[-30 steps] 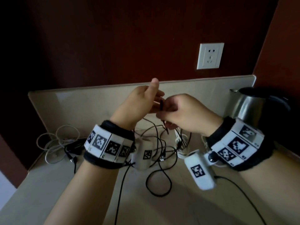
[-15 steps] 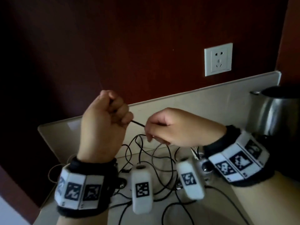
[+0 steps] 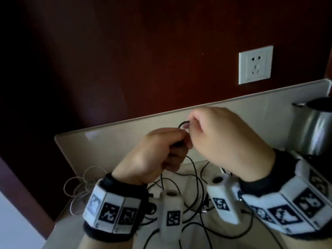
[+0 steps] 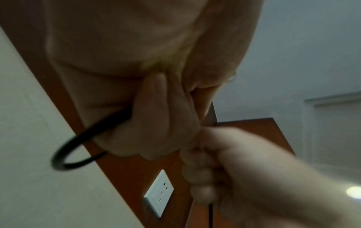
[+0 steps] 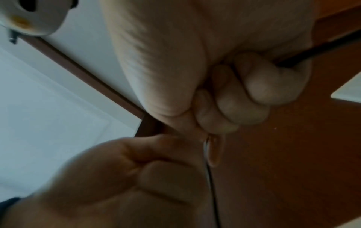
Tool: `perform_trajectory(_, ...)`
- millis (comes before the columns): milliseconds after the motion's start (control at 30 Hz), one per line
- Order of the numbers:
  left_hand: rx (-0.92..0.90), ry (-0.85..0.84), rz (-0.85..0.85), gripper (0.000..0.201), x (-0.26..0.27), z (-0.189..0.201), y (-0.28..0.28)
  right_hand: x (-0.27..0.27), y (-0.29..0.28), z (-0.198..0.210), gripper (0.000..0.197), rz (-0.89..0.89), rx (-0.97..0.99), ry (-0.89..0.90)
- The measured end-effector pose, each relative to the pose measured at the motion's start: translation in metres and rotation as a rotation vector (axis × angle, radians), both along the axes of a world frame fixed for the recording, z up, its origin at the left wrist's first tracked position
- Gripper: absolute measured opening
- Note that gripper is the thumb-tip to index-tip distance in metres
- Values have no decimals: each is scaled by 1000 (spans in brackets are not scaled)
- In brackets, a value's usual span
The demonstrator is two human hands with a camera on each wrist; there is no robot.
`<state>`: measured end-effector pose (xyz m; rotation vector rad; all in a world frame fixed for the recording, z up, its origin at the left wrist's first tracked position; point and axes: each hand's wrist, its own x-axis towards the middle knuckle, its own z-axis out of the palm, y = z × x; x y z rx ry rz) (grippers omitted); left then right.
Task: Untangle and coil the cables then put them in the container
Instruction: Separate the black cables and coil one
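Above the pale surface (image 3: 107, 229), against a dark red-brown wall, both hands meet, knuckles touching. Left hand (image 3: 158, 151) is curled tight around the black cable (image 3: 193, 166); right hand (image 3: 221, 139) pinches the same cable, a small loop arching up between them. From the left hand the cable drops almost straight down into a loose black tangle at mid-surface. White cable (image 3: 80, 184) lies coiled near the left edge. Kettle (image 3: 312, 130) stands by the right edge, socket (image 3: 255, 64) on the wall above the upstand.
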<state>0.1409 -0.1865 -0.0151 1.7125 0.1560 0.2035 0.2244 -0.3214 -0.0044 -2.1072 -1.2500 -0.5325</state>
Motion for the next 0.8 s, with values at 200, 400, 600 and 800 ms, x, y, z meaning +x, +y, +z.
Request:
perform_trajectory(200, -70, -76, 222, 54, 10, -9, 1, -14, 14, -7, 61, 144, -6, 25)
perform_trajectory(400, -608, -300, 260, 38, 3, 7, 32, -7, 7, -4, 21, 198, -80, 273)
perform_trajectory(600, -497, -210, 199, 50, 6, 4, 17, -18, 21, -13, 37, 206, -41, 224)
perform_trajectory(800, -779, -235, 185, 51, -4, 12, 32, -11, 22, -16, 53, 239, -185, 383)
